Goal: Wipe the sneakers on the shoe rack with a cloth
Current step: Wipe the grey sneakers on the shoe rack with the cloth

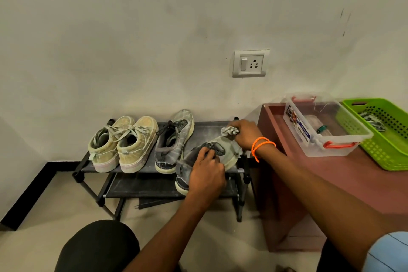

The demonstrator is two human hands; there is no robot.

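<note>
Head view: shoe rack by the far wall; grey sneaker tilted off its right end. Left hand grips the collar, steadying it; right hand pinches a bunched cloth on the toe. Short, firm strokes toward the sole would suit.

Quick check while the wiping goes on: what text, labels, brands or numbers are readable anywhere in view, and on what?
"MULTI BOX", roughly, in white on a blue strip: sticker on the clear plastic box; letters small, reading uncertain.
Remaining print and pictures on that sticker: too small and blurred to read.
Grey sneaker being wiped, its mate, beige pair: no readable brand.
Wall socket plate, green basket: no text visible.
</note>
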